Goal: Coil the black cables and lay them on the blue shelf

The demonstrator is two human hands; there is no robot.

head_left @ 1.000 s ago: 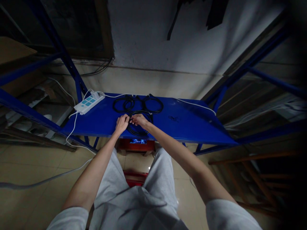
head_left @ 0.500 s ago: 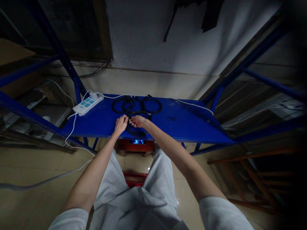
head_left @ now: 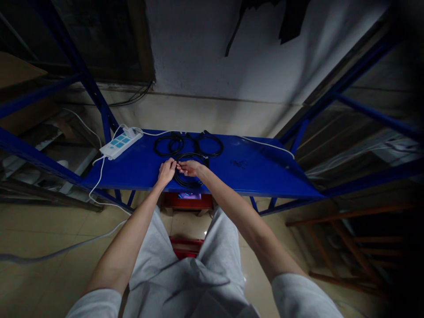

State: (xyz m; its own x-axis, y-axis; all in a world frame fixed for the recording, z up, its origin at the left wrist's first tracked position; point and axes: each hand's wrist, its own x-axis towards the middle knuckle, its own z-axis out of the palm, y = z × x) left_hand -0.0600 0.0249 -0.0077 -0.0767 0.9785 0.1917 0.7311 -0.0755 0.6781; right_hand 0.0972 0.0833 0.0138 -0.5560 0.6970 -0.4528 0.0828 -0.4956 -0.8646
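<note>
The left hand (head_left: 166,172) and right hand (head_left: 191,168) curl at the front coil (head_left: 191,187), any pinch unclear. Uneven tugging could loosen its loops.

Both bare forearms reached forward and angled inward. The left hand (head_left: 167,171) was curled, knuckles up, its fingertips bunched. Just to its right, the right hand (head_left: 189,168) lay nearly sideways, fingers bent toward the left one, thumb and forefinger close together.

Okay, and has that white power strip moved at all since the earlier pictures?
No. The power strip still sits at the left end of the blue tabletop, at the same slant; only the camera view has shifted slightly.
</note>
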